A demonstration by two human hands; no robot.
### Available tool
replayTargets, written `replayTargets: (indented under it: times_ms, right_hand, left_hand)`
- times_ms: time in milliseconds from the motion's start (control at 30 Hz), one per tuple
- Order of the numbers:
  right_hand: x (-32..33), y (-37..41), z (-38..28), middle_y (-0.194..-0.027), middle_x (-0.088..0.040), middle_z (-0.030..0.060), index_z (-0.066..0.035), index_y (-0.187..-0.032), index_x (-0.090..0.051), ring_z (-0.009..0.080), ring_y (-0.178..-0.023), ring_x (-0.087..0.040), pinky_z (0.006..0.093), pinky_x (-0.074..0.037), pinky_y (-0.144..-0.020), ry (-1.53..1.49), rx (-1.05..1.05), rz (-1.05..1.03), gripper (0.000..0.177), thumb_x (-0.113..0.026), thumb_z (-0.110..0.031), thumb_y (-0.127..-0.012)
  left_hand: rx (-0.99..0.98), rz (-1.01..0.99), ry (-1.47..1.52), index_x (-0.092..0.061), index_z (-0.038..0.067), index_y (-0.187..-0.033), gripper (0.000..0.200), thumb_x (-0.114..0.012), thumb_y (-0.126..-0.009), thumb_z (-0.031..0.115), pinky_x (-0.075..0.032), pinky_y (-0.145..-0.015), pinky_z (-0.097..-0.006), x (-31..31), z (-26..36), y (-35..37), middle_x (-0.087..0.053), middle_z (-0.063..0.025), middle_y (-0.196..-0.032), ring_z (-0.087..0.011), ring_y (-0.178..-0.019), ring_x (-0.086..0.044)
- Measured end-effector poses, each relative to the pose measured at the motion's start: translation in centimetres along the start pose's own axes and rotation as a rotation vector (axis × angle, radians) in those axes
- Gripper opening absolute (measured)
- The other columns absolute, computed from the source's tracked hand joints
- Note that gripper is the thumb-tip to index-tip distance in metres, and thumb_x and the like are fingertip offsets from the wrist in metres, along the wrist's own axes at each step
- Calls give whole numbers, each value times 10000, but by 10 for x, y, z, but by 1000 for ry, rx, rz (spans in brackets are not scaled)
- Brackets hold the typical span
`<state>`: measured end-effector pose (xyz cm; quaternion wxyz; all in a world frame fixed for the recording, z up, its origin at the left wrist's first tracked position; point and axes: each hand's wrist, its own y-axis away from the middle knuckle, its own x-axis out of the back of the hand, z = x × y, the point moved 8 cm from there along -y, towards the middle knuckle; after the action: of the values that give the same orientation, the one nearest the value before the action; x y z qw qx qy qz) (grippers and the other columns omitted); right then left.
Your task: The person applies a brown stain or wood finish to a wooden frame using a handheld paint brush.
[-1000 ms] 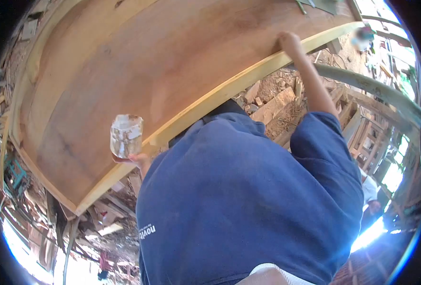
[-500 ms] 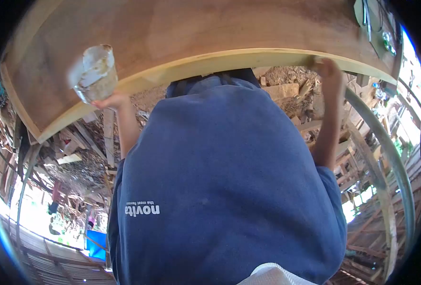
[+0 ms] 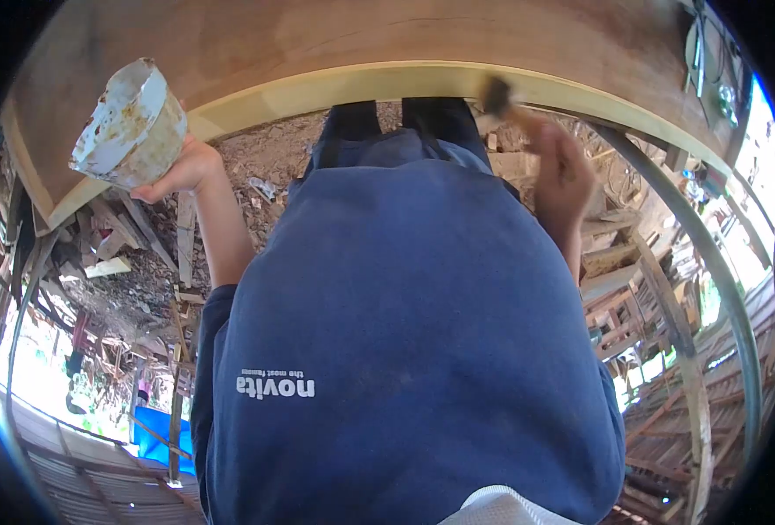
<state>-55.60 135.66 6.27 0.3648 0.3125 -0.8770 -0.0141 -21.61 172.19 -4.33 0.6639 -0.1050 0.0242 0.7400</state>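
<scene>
My left hand [image 3: 190,166] is wrapped round the lower side of a white plastic tub [image 3: 155,136], stained brown and tilted with its opening to the left. It is held over the left part of a wide brown wooden panel [image 3: 335,44]. In my right hand [image 3: 564,175] is a paintbrush [image 3: 497,96], blurred by motion, its dark bristles pointing left. The bristles overlap the pale wooden edge strip [image 3: 387,80] along the panel's near side. My right fingers are closed round the handle, which is mostly hidden by them.
Scrap wood [image 3: 610,258] and shavings cover the ground below the panel. A curved grey pipe [image 3: 711,245] rises on the right. Tools and cords [image 3: 701,61] lie at the panel's far right end. A blue sheet [image 3: 164,437] hangs at lower left.
My left hand has carried the tub left, and the tub tilts more. My right hand has moved left and slightly down, bringing the brush into clearer view along the edge strip.
</scene>
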Motion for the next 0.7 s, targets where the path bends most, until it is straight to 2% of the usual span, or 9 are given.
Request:
replayTargets:
  times_ms: [133,200,233,300,367,533,600,633,700]
  right_hand:
    - [-38,0,-10,-812,-707,103,-39,-1019,-694,122,-703,-674,265,-520,-615,121,-14,9,152,-596,-125,-940]
    - [-117,29,-41,-775,-698,105,-42,-1013,-678,166,-668,-694,301,-524,-587,-54,144,-191,153,-599,-151,-941]
    - [-111,18,-52,-765,-693,116,-54,-1002,-679,196,-658,-696,314,-523,-584,-229,91,-240,157,-600,-175,-941]
    - [-140,42,-73,-755,-687,128,-66,-992,-681,226,-648,-698,327,-523,-580,-401,53,-296,163,-602,-199,-941]
    - [-121,40,-91,-742,-673,157,-69,-957,-683,292,-637,-683,337,-517,-580,59,337,-72,166,-607,-216,-934]
    - [-192,63,-113,-775,-674,182,-46,-984,-664,337,-699,-680,353,-519,-605,10,411,-277,178,-617,-208,-926]
    - [-224,78,-133,-823,-672,199,-41,-993,-659,359,-745,-671,361,-523,-645,-306,168,-519,180,-614,-203,-927]
    - [-215,75,-146,-849,-669,207,-21,-1006,-648,369,-761,-663,368,-520,-665,-55,346,-401,195,-608,-197,-932]
    - [-208,66,-152,-843,-670,199,-18,-1014,-642,362,-757,-663,369,-517,-658,75,407,-357,202,-610,-201,-933]
  left_hand:
    - [-24,-6,-11,-184,202,-1497,1237,-333,-559,995,-496,-863,-584,18,23,-6,-318,-140,-1487,-415,-1271,-442]
    - [-11,19,47,-183,205,-1499,1244,-341,-555,998,-474,-894,-586,57,23,-14,-319,-140,-1489,-411,-1279,-436]
    - [-14,31,41,-183,205,-1499,1244,-341,-555,998,-474,-894,-586,37,29,-8,-319,-140,-1489,-411,-1279,-436]
    - [-58,82,65,-178,213,-1501,1244,-341,-553,1001,-456,-921,-591,86,39,-16,-314,-131,-1495,-406,-1292,-425]
    - [-133,81,112,-204,181,-1495,1167,-375,-626,940,-448,-938,-597,126,42,-21,-315,-132,-1495,-405,-1309,-402]
    - [-210,209,181,-254,145,-1483,1060,-437,-717,854,-466,-940,-580,194,49,-11,-328,-142,-1487,-402,-1303,-409]
    - [-120,240,55,-188,216,-1502,1200,-337,-593,984,-467,-915,-586,207,55,-5,-298,-121,-1507,-403,-1312,-400]
    - [-132,265,50,-188,216,-1502,1200,-337,-593,984,-467,-915,-586,219,58,-2,-298,-121,-1507,-403,-1312,-400]
    - [-255,301,173,-251,146,-1485,1028,-417,-744,839,-528,-859,-546,245,65,11,-374,-165,-1447,-406,-1222,-495]
